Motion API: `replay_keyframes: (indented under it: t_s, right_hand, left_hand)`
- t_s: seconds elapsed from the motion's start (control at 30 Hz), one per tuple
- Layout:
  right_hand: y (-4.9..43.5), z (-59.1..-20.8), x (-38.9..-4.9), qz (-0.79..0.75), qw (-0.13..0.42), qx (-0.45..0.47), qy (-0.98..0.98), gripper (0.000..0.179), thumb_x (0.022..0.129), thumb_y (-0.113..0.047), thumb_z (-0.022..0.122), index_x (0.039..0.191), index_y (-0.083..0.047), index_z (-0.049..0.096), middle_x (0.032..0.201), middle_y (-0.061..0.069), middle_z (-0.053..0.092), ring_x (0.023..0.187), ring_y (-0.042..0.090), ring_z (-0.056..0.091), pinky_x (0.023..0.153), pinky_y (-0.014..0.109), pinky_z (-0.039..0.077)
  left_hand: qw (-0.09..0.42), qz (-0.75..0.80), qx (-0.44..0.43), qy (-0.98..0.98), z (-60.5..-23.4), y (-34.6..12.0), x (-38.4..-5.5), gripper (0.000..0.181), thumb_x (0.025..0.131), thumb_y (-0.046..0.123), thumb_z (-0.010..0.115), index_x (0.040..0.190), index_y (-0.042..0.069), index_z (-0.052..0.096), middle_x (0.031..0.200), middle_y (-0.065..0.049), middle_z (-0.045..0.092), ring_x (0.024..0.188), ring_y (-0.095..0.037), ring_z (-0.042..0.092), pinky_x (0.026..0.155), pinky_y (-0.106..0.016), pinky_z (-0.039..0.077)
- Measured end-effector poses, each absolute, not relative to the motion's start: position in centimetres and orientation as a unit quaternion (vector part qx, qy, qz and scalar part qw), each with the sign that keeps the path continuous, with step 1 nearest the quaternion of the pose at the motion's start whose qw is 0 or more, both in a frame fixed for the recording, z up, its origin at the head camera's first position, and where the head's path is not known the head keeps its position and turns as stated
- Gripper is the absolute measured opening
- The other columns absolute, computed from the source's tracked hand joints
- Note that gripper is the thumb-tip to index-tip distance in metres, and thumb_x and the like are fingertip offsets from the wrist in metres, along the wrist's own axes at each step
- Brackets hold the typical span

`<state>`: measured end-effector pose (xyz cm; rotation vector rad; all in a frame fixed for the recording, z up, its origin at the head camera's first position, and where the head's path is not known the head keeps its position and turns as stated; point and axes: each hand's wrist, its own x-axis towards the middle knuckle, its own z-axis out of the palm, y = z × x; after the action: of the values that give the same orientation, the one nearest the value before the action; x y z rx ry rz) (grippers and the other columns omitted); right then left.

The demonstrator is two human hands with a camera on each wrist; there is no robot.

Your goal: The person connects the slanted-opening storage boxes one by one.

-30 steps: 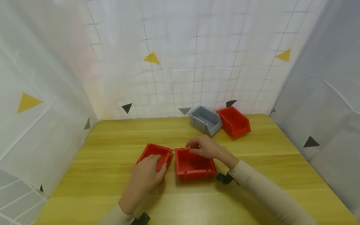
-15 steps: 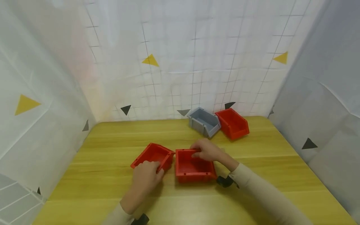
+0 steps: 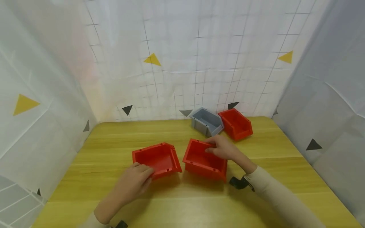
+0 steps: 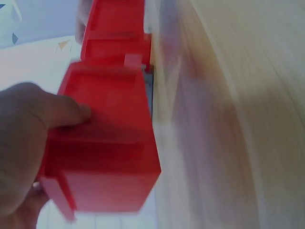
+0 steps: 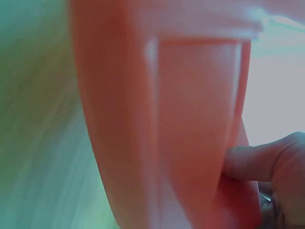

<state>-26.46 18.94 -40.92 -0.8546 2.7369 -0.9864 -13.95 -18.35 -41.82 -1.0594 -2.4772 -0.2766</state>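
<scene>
Fingers of the left hand (image 3: 131, 181) pinch a red, open-topped plastic bin (image 3: 156, 155) by its wall; the right hand (image 3: 224, 148) grips a matching red plastic bin (image 3: 201, 171) beside it, over the wood-grain table (image 3: 199, 209). I'd turn both slowly, so their lips don't catch.

Cannot read any text, label, brand or number; can make out only wordless marks: plain yellow triangles (image 3: 153, 60) and black triangles (image 3: 313, 145) on the white sheeting (image 3: 176, 34).
</scene>
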Motion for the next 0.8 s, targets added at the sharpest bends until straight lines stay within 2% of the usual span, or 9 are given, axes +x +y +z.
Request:
replay_keyframes:
  t_s: [0.2,0.37,0.53,0.67,0.8]
  right_hand:
    - [19.8,-40.5,-26.4,-0.313,0.023,-0.258,0.914,0.019,0.091,-0.006,0.077,0.11,-0.007,0.079,0.09,-0.004,0.072,0.081,0.02,0.061,0.078,0.04,0.057]
    - [19.9,-40.9,-26.6,-0.31,0.017,-0.249,0.917,0.016,0.091,-0.006,0.077,0.107,-0.006,0.079,0.089,-0.002,0.072,0.081,0.02,0.06,0.077,0.04,0.056]
    - [19.5,-41.4,-26.5,-0.302,0.009,-0.235,0.924,0.016,0.089,-0.007,0.078,0.105,-0.006,0.079,0.088,-0.001,0.071,0.08,0.021,0.058,0.074,0.039,0.053]
    - [18.8,-42.0,-26.1,-0.298,0.004,-0.218,0.929,0.015,0.088,-0.006,0.077,0.103,-0.006,0.079,0.082,-0.002,0.067,0.075,0.02,0.056,0.068,0.037,0.051]
    - [18.2,-43.0,-25.7,-0.303,0.003,-0.199,0.932,0.02,0.088,-0.004,0.076,0.108,-0.004,0.079,0.082,-0.002,0.067,0.073,0.019,0.055,0.067,0.035,0.05]
  left_hand:
    - [0.194,-0.1,-0.434,-0.874,-41.6,-19.6,-13.9,0.025,0.079,0.005,0.088,0.1,0.01,0.075,0.093,0.002,0.074,0.087,-0.016,0.07,0.097,-0.046,0.054]
    - [0.173,-0.11,-0.477,-0.855,-41.8,-20.3,-14.1,0.025,0.079,0.003,0.089,0.097,0.016,0.076,0.093,0.007,0.075,0.091,-0.01,0.071,0.106,-0.048,0.049]
    - [0.151,-0.113,-0.511,-0.839,-42.4,-20.7,-14.5,0.027,0.08,0.0,0.087,0.099,0.017,0.077,0.101,0.006,0.076,0.1,-0.011,0.071,0.104,-0.046,0.05]
    - [0.118,-0.124,-0.524,-0.834,-42.7,-21.0,-14.9,0.03,0.08,-0.005,0.086,0.103,0.013,0.078,0.112,0.0,0.076,0.111,-0.018,0.07,0.099,-0.045,0.054]
    - [0.083,-0.144,-0.525,-0.835,-42.9,-21.4,-15.4,0.035,0.077,-0.008,0.087,0.106,0.01,0.078,0.116,-0.004,0.075,0.118,-0.025,0.067,0.095,-0.044,0.056]
